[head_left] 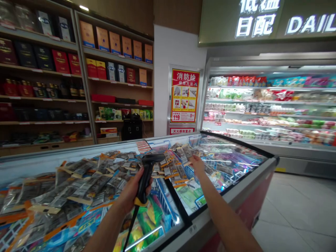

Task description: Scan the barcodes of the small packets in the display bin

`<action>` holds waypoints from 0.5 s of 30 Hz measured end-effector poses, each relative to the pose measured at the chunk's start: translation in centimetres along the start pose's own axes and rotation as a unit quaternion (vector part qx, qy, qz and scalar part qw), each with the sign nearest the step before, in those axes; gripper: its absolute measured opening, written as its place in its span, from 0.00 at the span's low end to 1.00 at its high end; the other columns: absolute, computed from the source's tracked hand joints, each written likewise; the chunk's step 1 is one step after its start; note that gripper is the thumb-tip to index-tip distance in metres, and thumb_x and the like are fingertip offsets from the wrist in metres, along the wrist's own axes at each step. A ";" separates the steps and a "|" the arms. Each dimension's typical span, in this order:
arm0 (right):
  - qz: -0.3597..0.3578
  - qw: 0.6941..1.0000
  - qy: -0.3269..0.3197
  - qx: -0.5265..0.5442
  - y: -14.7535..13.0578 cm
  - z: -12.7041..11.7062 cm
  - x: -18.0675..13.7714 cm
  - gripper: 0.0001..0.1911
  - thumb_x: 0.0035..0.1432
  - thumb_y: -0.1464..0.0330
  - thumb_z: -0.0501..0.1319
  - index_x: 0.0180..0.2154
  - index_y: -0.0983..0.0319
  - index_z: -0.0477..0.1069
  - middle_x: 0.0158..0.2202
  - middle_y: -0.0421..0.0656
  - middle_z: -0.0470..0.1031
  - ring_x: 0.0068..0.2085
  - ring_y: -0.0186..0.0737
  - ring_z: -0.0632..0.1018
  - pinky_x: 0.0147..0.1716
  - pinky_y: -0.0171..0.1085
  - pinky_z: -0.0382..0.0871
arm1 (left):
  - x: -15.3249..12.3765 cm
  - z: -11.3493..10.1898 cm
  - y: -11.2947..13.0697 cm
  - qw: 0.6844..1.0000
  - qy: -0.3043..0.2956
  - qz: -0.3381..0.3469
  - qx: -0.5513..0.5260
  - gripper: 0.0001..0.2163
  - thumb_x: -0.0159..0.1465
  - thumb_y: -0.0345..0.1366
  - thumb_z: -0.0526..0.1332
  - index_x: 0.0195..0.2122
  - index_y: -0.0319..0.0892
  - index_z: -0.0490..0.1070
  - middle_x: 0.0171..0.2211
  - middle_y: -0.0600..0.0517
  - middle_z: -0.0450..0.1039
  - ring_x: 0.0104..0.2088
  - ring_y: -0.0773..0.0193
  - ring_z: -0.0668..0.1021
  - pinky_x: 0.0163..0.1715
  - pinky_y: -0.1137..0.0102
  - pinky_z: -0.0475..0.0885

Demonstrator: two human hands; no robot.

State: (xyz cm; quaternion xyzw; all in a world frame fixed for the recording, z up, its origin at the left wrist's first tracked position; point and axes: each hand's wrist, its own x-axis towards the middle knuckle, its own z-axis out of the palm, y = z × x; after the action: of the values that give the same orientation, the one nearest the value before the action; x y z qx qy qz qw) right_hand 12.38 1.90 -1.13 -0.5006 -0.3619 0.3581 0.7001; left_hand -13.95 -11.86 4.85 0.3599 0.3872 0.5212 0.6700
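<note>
My left hand (132,189) is wrapped round the handle of a black and yellow barcode scanner (146,176), its cable hanging down toward me. The scanner's head points right, over the packets on the freezer. My right hand (197,166) pinches the edge of a clear packet (184,154) with dark contents and a pale label, at the far right of the packets. More packets of this sort (171,164), some with orange edges, lie on the glass between the two hands. A large heap of packets (86,185) spreads to the left of the scanner.
The chest freezer (236,185) has a sliding glass lid with blue baskets and coloured bags beneath. Shelves of boxed bottles (115,73) stand behind at the left. A red notice (185,95) hangs on the pillar. At the right is a lit chiller (270,105).
</note>
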 end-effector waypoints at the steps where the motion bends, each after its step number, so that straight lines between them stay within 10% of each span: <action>1: -0.004 1.000 0.009 0.005 0.5 0.6 -0.1 0.13 0.35 0.67 0.61 0.29 0.61 0.67 0.24 0.39 0.72 0.27 0.39 0.73 0.24 0.36 0.67 | 0.0 0.1 -0.1 1.000 0.002 0.000 0.003 0.15 0.61 0.45 0.52 0.28 0.37 0.66 0.18 0.53 0.68 0.13 0.73 0.67 0.11 0.78 0.61; 15: -0.085 0.995 0.050 -0.001 3.0 0.7 0.7 0.14 0.35 0.63 0.60 0.29 0.62 0.67 0.24 0.41 0.72 0.26 0.40 0.74 0.24 0.37 0.66 | -0.1 0.9 -0.3 0.999 -0.004 0.011 0.048 0.16 0.58 0.47 0.55 0.29 0.37 0.67 0.18 0.53 0.68 0.13 0.73 0.66 0.11 0.79 0.59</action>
State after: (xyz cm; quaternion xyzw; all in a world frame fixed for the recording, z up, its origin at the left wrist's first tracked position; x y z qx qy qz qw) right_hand 11.66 3.58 -3.78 -0.4863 -0.3680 0.2710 0.7447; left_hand -13.07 -12.11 5.00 0.3979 0.4050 0.5075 0.6481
